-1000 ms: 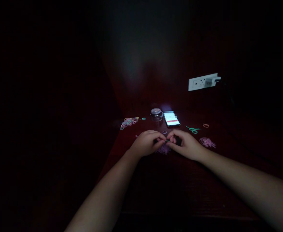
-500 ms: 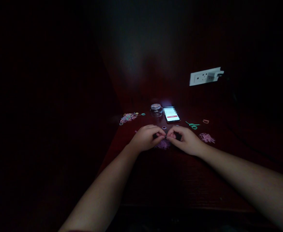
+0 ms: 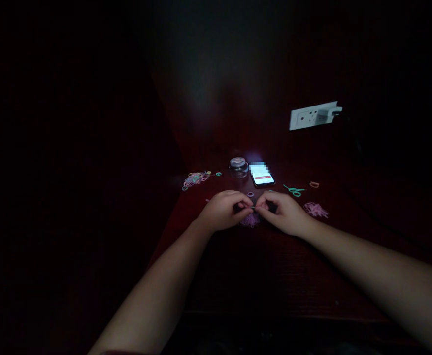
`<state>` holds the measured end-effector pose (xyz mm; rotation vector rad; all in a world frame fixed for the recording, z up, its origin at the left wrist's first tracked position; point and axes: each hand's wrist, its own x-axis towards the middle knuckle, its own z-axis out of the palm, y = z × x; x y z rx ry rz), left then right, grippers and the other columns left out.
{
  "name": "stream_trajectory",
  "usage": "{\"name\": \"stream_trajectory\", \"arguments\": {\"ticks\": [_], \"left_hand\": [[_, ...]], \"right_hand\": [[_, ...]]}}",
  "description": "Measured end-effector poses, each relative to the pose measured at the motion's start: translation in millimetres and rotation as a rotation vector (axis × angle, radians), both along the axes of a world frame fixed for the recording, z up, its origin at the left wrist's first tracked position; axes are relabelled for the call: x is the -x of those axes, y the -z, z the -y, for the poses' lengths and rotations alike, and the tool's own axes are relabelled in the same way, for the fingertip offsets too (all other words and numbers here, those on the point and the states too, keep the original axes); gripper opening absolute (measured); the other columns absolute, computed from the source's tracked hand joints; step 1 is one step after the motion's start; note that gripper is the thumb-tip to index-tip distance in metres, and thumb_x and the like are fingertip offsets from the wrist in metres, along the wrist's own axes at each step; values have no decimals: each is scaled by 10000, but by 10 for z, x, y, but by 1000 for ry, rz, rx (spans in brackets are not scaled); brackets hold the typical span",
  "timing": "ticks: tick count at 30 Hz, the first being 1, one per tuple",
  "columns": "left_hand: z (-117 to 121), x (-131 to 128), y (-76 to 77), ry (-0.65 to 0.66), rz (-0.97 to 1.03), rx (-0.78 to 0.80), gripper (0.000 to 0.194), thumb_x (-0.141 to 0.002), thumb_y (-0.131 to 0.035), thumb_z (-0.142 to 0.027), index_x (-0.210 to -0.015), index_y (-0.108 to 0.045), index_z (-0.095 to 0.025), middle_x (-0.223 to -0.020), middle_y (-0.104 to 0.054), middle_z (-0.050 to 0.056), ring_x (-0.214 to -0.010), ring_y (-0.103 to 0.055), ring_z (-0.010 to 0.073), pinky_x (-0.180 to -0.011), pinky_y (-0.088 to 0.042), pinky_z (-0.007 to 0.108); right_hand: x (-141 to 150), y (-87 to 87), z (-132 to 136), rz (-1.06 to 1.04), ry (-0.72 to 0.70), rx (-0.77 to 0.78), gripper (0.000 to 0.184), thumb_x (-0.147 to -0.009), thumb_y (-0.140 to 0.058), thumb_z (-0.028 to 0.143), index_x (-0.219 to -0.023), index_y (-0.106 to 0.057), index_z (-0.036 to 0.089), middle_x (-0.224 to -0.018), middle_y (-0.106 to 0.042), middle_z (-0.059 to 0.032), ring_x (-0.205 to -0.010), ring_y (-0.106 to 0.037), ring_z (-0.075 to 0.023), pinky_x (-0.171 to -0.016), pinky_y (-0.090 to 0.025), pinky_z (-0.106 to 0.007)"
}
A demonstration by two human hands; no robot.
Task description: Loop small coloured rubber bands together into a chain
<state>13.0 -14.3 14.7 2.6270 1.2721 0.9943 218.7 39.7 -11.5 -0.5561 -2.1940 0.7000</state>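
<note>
My left hand (image 3: 227, 211) and my right hand (image 3: 282, 212) meet over the dark red table (image 3: 275, 276), fingertips almost touching. Both are closed in a pinch on a thin pale band (image 3: 253, 207), mostly hidden by the fingers. Just below the fingertips lies a heap of purple elastic bands (image 3: 250, 221), partly covered by my left hand. A small lilac ring (image 3: 250, 194) rests right behind the fingertips. To the right of my right hand is a loose pile of pink elastic bands (image 3: 315, 210).
Green scissors (image 3: 294, 191) and an orange clip-like piece (image 3: 314, 185) lie at the right. Behind the hands stand a clear lidded jar (image 3: 238, 167) and a lit phone (image 3: 262, 174). Mixed coloured bands (image 3: 196, 179) sit at the left. A wall socket (image 3: 315, 116) holds a plug.
Hardly anything differs. The right fingertips have shifted slightly to the right, and both hands keep their pinch. The view has tilted a very little.
</note>
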Motion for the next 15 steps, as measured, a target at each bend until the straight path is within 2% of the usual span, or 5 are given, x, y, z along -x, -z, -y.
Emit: {"name": "stream_trajectory", "arguments": {"ticks": [15], "left_hand": [[-3, 20, 4, -23, 2, 22, 64, -833, -621, -204, -859, -674, -179, -807, -677, 8, -736, -606, 123, -713, -487, 250]], "right_hand": [[-4, -6, 14, 7, 3, -7, 99, -830, -574, 219, -767, -627, 165, -684, -566, -8, -651, -518, -145, -618, -418, -263]]}}
